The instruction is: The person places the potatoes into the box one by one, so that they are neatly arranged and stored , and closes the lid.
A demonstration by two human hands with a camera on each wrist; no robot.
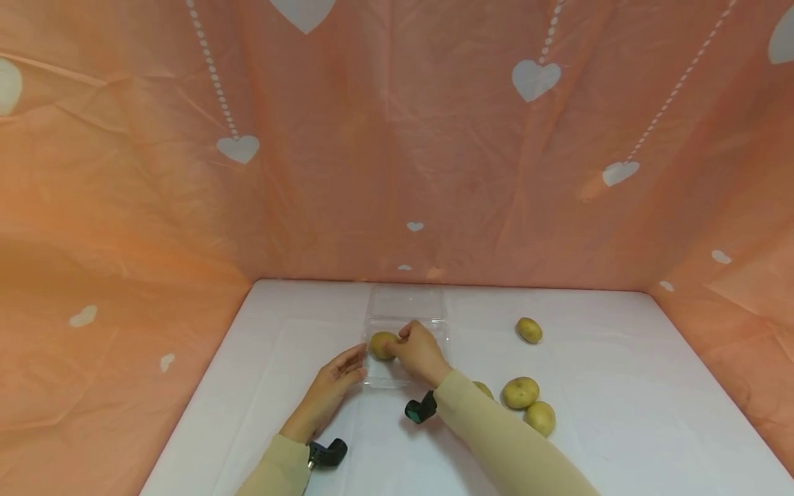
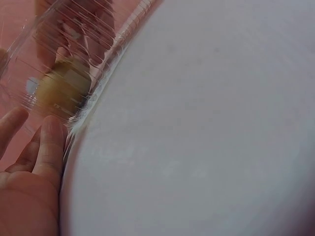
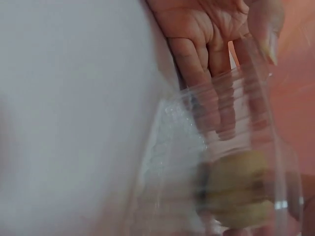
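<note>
A clear plastic clamshell box [image 1: 397, 377] lies on the table with its lid [image 1: 406, 302] folded back, away from me. Inside its left part is a yellow potato [image 1: 382, 346], which my right hand [image 1: 423, 353] pinches from the right. My left hand [image 1: 335, 386] rests at the box's left side, fingers extended and fingertips right at the wall. Through the ridged wall, the left wrist view shows the potato [image 2: 63, 87] beyond my left fingers [image 2: 50, 147]. In the right wrist view, the potato [image 3: 238, 187] looks blurred behind the plastic.
On the white table [image 1: 620, 413], several loose potatoes lie to the right: one farther back [image 1: 529, 330], a pair close together [image 1: 521, 393], and one partly hidden by my right sleeve [image 1: 496, 427]. An orange curtain [image 1: 465, 172] with hearts hangs behind the table.
</note>
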